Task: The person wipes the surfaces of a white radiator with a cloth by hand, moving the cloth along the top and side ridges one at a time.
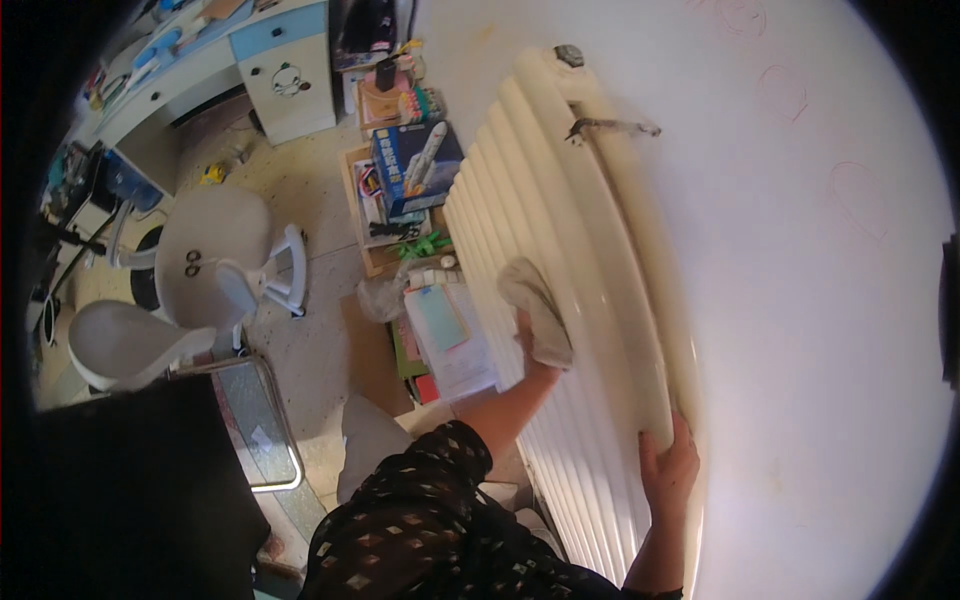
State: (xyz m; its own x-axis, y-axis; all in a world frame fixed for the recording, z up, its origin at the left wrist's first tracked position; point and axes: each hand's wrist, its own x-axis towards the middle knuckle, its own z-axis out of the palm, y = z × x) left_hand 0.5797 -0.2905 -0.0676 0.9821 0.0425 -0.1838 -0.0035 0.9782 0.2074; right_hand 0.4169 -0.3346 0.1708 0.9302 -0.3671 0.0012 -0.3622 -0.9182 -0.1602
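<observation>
A cream panel radiator (600, 285) with vertical ribs stands along the white wall. Against its ribbed front my left hand (529, 337) presses a grey-beige cloth (536, 307), which covers most of the fingers. Farther right, my right hand (671, 457) grips the radiator's top edge, with the thumb on the near side and the fingers reaching over towards the wall. At the far end a metal valve or pipe fitting (568, 55) shows, and a thin dark bracket (611, 126) crosses the top.
Beside the radiator are a blue box with a rocket picture (420, 165), a stack of papers (454, 345) and a green plastic toy (424, 246). A grey swivel chair (214, 232) stands to the left, near a white desk with a blue drawer (277, 34). Something black (135, 465) fills the lower left.
</observation>
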